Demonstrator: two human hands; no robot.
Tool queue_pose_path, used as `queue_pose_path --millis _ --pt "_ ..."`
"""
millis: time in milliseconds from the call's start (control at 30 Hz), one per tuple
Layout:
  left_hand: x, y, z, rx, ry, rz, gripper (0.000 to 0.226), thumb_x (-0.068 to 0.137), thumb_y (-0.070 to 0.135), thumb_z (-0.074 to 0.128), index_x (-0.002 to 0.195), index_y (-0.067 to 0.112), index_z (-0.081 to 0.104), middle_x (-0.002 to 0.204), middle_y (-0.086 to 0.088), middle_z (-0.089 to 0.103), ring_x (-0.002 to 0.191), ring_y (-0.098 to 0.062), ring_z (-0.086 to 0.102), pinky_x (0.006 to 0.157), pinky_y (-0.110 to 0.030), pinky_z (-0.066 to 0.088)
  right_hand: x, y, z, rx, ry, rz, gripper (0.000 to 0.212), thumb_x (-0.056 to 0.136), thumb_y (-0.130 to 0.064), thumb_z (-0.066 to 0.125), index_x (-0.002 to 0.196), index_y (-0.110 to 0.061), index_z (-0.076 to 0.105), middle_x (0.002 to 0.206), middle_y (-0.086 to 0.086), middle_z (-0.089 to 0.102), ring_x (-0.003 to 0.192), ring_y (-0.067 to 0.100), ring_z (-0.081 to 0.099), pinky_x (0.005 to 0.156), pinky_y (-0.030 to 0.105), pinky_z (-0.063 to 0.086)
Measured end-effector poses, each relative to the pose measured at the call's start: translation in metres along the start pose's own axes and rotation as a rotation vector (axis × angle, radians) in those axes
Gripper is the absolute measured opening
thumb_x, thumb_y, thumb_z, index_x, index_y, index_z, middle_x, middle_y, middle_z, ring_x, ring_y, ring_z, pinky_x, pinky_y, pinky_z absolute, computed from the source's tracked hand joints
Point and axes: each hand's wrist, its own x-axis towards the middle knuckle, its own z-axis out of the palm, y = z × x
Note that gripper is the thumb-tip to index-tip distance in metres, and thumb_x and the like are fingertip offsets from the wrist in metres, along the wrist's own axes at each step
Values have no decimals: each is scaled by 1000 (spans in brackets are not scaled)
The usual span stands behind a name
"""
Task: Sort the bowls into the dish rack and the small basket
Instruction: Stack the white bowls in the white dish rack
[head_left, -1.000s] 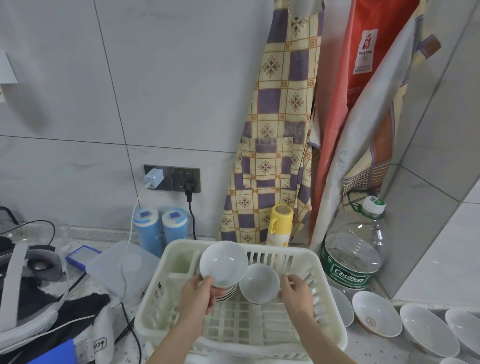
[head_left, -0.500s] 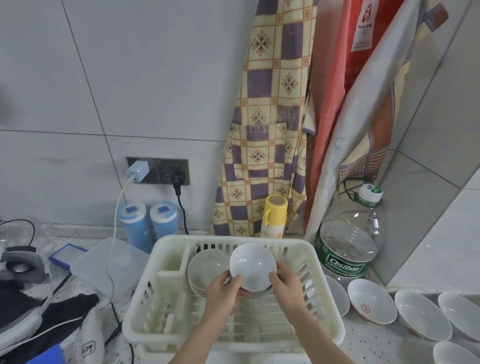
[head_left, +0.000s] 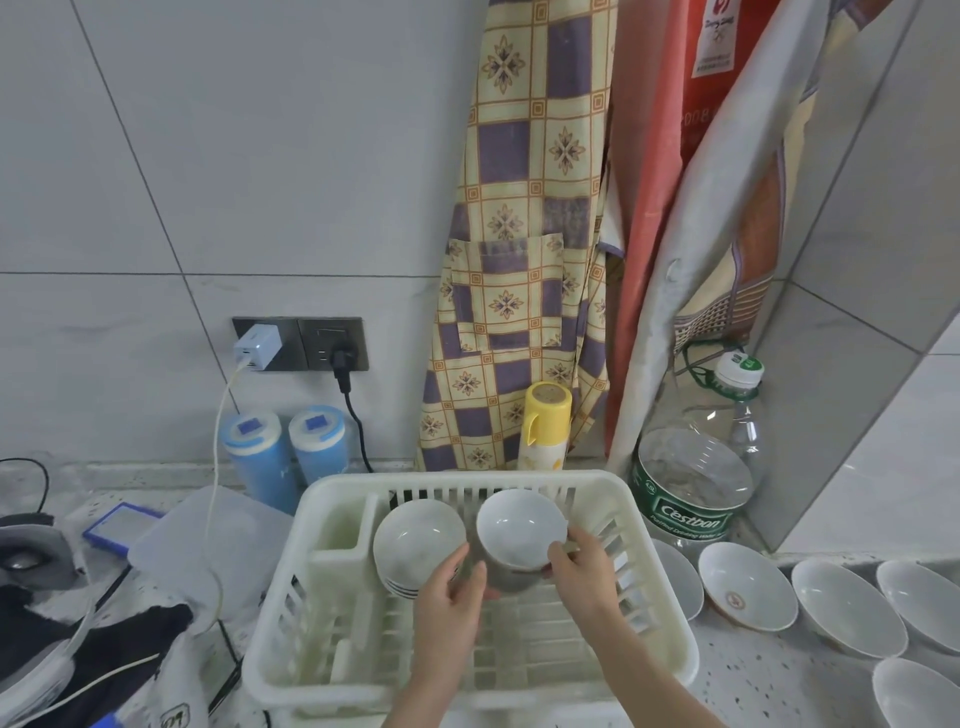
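White slatted plastic dish rack (head_left: 660, 525): stack of white ceramic bowls (head_left: 415, 540) tilted inside, left; left hand (head_left: 451, 605) fingers curled against it. Right: small white bowl (head_left: 519, 530) gripped by right hand (head_left: 584, 574), above rack floor. Risk: rims clash, chipping; stack topples.

Green band label on the large clear water bottle (head_left: 693, 483): "Cestbon", with smaller print beneath too fine to read. Red hanging bag (head_left: 711, 78): white patch with a red emblem and small illegible lines; faint mirrored digits below, seemingly "2008". Dark cloth (head_left: 171, 719) at lower left carries a mark, unreadable.
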Motion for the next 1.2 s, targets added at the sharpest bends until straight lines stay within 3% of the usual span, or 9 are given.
queue_pose_path --millis 100,200,367,433,567,833,933,1033,1200 --pt "0 -1 1 77 -5 30 35 94 20 64 129 18 62 80 2 78 57 -2 67 73 -37 57 1 1 2 -40 -13 0 32 92 -20 51 122 -18 62 80 -3 71 62 -2 67 49 14 39" --pt "1 -2 2 146 -64 29 23 94 20 63 116 22 69 69 6 75 65 -5 71 64 -34 57 1 2 3 -72 -46 -2 32 94 -20 50 124 -18 61 78 0 71 58 -4 64 49 15 40" --pt "1 -1 2 207 -114 7 24 95 19 61 115 32 66 87 1 73 59 1 69 53 -16 49 1 2 3 -103 -82 -11 34 96 -22 49 128 -17 58 79 5 71 59 0 63 48 13 40" --pt "2 -1 3 192 -105 -21 20 95 21 61 108 35 67 82 1 74 52 2 65 48 -16 45 0 2 4 -106 -88 -16 34 96 -21 49 128 -16 57 79 5 71 62 2 65 52 16 43" --pt "4 -7 2 178 -39 -117 16 94 25 62 83 22 74 61 2 74 34 1 47 55 -26 37 2 3 4 -93 -90 22 34 95 -19 49 129 -16 53 91 6 71 62 4 68 52 18 46" --pt "6 -11 3 211 -103 -228 25 95 36 59 83 16 71 70 0 77 34 2 46 48 -24 34 3 6 5 -144 -104 50 38 95 -30 52 130 -16 50 92 -2 69 65 3 68 56 22 48" --pt "8 -12 4 221 -123 -256 25 95 35 59 81 17 69 72 -1 77 31 3 47 41 -19 33 3 8 5 -186 -115 51 40 96 -35 51 131 -15 51 102 0 70 53 -8 62 45 9 37" --pt "9 -10 6 228 -123 -256 21 95 35 59 79 25 66 72 -1 77 30 2 47 34 -13 31 3 8 5 -186 -121 54 39 97 -37 50 128 -14 54 90 -1 72 51 -14 59 40 7 35" --pt "10 -10 7 248 -115 -224 19 93 32 61 80 23 71 65 2 75 45 1 62 37 -13 34 3 8 6 -159 -122 71 35 97 -41 50 119 -15 58 63 -9 69 62 -8 57 50 12 33"
